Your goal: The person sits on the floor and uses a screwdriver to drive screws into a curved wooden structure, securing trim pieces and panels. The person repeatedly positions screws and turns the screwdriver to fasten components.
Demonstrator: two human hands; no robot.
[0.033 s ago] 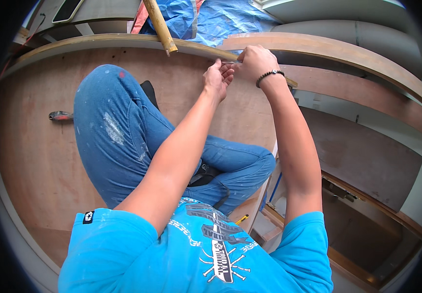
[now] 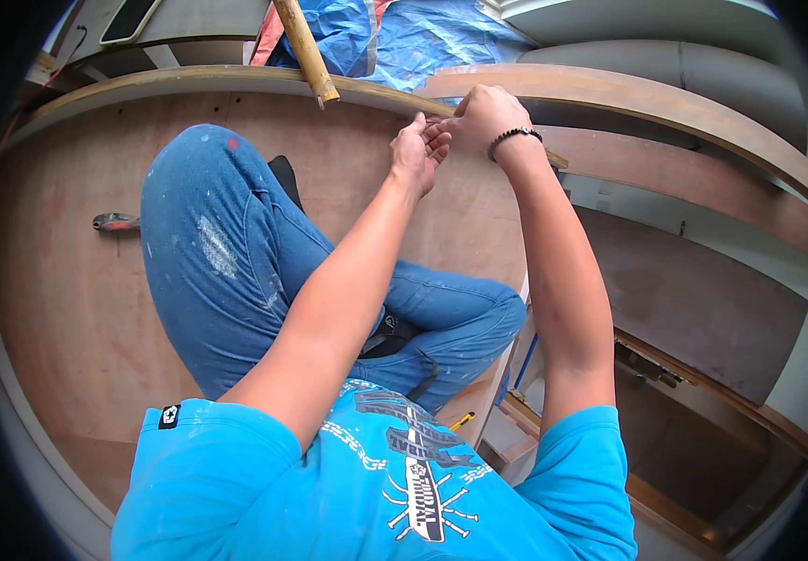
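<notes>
Under everything: plywood panel (image 2: pixel 67 309) spread wide.
Far edge: wooden rim (image 2: pixel 189 74) curved across.
Right hand (image 2: pixel 486 117), near rim: fingers were bent, hold hidden from me.
Left hand (image 2: pixel 416 157): fingers half-curled; I couldn't tell their hold.
Between hands: thin sliver (image 2: pixel 436 119) showed, blurred.

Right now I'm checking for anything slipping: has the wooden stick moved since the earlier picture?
No; the wooden stick crosses the curved wooden edge at the same spot as before.
</notes>
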